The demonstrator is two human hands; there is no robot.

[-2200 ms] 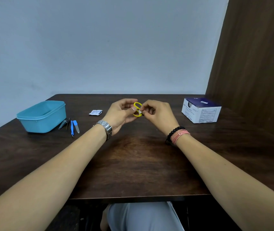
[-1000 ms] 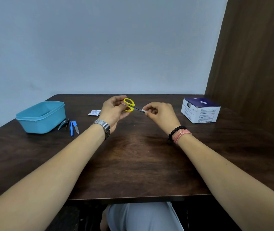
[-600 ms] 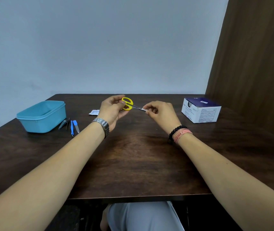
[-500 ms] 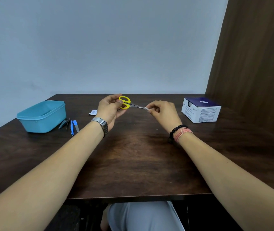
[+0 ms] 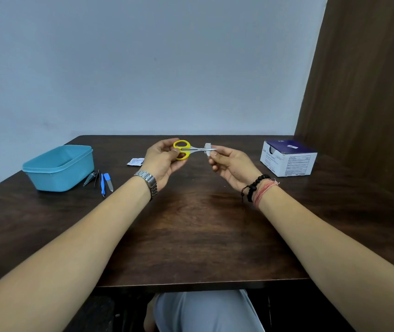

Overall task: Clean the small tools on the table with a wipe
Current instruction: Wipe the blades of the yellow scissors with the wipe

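My left hand [image 5: 161, 161] fingers gripping yellow scissors [image 5: 187, 150] handles above the desk [image 5: 191, 226], my right hand [image 5: 230, 167] fingers pinching white wipe [image 5: 207, 149] around blades near tip

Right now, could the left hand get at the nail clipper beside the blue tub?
Probably, once freed: the left hand holds the scissors, and bare table lies between it and the nail clipper.

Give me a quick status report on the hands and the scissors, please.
Left hand grips yellow scissors by the handles. Right hand pinches wipe round the blades. Nothing in the way.
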